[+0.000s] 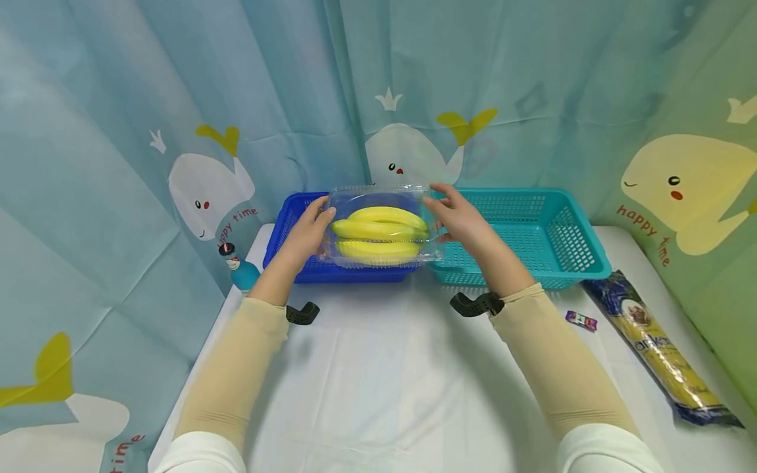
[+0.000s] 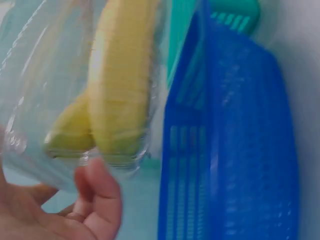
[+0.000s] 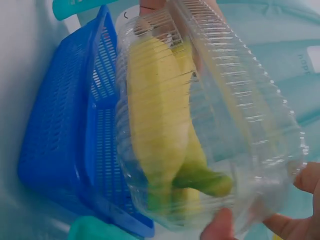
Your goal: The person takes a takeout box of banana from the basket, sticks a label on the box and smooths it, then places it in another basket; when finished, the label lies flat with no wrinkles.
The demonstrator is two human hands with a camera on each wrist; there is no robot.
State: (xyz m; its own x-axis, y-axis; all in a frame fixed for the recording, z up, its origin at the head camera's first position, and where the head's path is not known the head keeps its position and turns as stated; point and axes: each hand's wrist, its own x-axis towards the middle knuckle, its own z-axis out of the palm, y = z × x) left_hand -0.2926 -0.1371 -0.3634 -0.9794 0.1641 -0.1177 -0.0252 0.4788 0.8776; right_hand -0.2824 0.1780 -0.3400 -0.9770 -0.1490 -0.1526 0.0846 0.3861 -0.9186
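Note:
A clear plastic clamshell box [image 1: 355, 198] is held up between the two hands, overlapping the blue basket [image 1: 349, 274] in the head view. Several yellow bananas [image 1: 381, 230] lie inside it, one with a greenish stem end in the right wrist view. My left hand [image 1: 309, 231] grips the box's left end, with curled fingers [image 2: 106, 192] at its edge in the left wrist view. At the opposite end, my right hand [image 1: 464, 220] holds the box by its corner, with fingertips [image 3: 220, 225] pressed to the plastic.
Right of the blue basket stands a turquoise basket [image 1: 576, 279]. A small purple packet [image 1: 581, 320] and a long yellow-and-blue package [image 1: 656, 348] lie on the table's right side. A blue bottle [image 1: 244, 272] stands at the left edge, and curtains [image 1: 307, 79] surround the white table [image 1: 378, 381].

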